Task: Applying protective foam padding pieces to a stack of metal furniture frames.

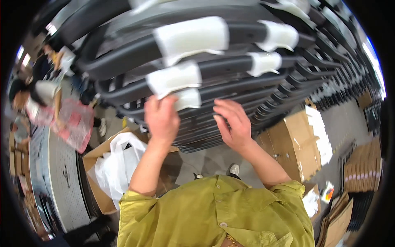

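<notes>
Stacked black frames with rounded bars (222,68) rise in front of me. White padding sheets are folded over several bars. My left hand (161,120) is closed at the lower left edge of one small white sheet (189,99), its fingertips partly hidden against the bar. Just above it, another white sheet (175,78) hangs over the bar. To the right, my right hand (235,123) has its thumb and fingers apart, close to the lower bars, with nothing in it. A white sheet (265,63) covers the bar above that hand.
An open carton (101,195) with a white plastic bag stands lower left. Large cardboard boxes (288,144) stand at right. A long grey table (61,173) runs along the left, where a person (45,96) handles pink wrapping. Flattened cartons (362,168) are stacked far right.
</notes>
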